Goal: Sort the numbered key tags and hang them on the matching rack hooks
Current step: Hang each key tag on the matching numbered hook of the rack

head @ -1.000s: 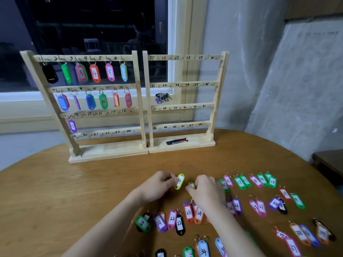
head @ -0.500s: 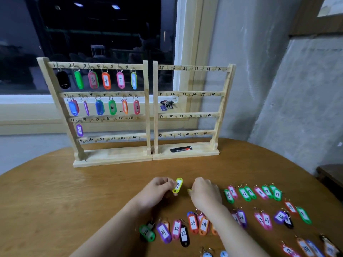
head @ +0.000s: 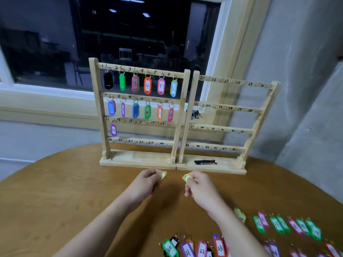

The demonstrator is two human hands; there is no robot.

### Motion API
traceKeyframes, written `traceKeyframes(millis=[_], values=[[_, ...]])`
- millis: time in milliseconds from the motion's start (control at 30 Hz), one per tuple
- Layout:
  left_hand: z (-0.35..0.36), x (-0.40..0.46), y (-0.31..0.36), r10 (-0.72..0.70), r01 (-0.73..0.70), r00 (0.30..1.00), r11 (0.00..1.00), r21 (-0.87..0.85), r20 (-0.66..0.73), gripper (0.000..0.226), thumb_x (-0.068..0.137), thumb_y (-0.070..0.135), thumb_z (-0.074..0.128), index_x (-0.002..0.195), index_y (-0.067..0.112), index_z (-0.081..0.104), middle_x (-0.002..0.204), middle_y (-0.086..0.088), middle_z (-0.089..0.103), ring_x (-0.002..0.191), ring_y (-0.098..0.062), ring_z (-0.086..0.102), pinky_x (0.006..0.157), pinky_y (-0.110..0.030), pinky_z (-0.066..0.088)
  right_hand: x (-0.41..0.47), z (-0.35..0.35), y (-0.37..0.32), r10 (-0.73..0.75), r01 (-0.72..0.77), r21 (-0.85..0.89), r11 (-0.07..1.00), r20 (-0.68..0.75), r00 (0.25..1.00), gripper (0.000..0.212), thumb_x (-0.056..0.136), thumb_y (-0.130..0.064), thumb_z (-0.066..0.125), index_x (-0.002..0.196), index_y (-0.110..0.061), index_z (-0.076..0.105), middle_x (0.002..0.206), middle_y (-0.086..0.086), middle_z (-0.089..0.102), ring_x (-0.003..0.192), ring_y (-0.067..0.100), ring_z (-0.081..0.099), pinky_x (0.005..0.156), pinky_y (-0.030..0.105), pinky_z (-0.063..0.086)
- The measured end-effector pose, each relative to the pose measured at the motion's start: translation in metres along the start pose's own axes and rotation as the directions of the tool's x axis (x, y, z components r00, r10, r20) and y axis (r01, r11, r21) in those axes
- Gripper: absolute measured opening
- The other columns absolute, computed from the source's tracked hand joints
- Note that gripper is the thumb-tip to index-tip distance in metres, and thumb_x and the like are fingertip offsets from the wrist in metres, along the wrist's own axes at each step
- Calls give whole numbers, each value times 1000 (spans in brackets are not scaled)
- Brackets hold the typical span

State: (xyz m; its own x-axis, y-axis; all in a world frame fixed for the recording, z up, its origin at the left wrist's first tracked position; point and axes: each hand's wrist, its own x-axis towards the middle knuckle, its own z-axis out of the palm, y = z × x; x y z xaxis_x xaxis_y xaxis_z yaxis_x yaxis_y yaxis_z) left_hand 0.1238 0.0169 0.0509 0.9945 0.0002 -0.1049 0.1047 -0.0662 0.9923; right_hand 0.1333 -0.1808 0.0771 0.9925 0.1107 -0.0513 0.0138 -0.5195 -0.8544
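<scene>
The left rack [head: 138, 115] carries thirteen hung tags, the right rack [head: 226, 125] none, while the left hand [head: 146, 184] and right hand [head: 201, 190] each pinch a yellow tag.

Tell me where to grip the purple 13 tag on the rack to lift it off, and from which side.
Pinch the purple 13 tag by its flat plastic body, fingers on front and back faces, coming from the front, the table side. It hangs upright from its ring on a hook of the left rack, alone on that rail, so both sides are free. Lifting it should clear the ring from the hook.
</scene>
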Motion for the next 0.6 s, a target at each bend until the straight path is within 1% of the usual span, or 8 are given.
traceKeyframes(millis=[67,133,200,267,333,433,500,600], values=[[-22,4,3,11,3,994,991,133,-108,26,107,17,40,89,16,59,73,-3,50,59,-12,45,61,-31,38,4,13,-15,-31,30,27,999,23,999,23,106,-22,48,90,-17,64,58,-3,58,55,9,59,61,29,44],[-44,7,3,54,0,975,970,243,-215,27,107,23,38,92,17,60,82,-17,57,71,-27,57,71,-39,48,8,24,-30,-70,69,28,997,32,997,25,104,-30,52,90,-13,64,56,-2,57,53,10,56,59,28,42],[-61,7,4,62,-2,961,976,220,-269,32,108,34,39,94,15,61,88,-21,62,83,-39,59,79,-46,50,12,33,-44,-116,115,20,993,33,993,29,103,-30,55,91,-4,62,55,1,56,50,10,51,54,25,40],[-72,6,5,76,-23,960,980,195,-269,35,107,43,39,84,21,55,74,-2,55,70,-21,52,66,-37,44,14,41,-59,-161,160,28,987,46,986,32,102,-28,55,88,0,61,54,2,56,53,12,50,56,25,40],[-80,6,8,90,-44,960,984,174,-266,37,106,45,40,82,18,49,71,2,49,63,-13,45,59,-30,39,16,48,-71,-189,185,49,981,76,979,32,103,-28,54,85,-3,61,55,1,55,56,13,51,61,29,41],[-89,7,13,125,-98,960,988,118,-250,34,107,40,42,86,14,48,68,-2,47,56,-10,41,52,-23,36,22,61,-84,-217,209,78,975,114,969,29,104,-30,54,87,-10,65,54,-2,53,56,12,52,69,31,45],[-95,10,15,153,-134,958,987,91,-244,33,107,39,43,86,14,51,64,0,48,55,-10,41,53,-25,36,28,70,-90,-232,217,120,969,126,965,28,104,-29,53,86,-13,66,53,-4,52,56,13,53,72,34,47],[-103,19,20,218,-211,943,976,52,-251,33,107,33,46,81,13,46,58,0,47,55,-14,37,54,-29,31,37,85,-98,-214,187,171,967,153,965,26,106,-25,52,87,-12,66,59,-2,63,55,14,54,65,28,45]])
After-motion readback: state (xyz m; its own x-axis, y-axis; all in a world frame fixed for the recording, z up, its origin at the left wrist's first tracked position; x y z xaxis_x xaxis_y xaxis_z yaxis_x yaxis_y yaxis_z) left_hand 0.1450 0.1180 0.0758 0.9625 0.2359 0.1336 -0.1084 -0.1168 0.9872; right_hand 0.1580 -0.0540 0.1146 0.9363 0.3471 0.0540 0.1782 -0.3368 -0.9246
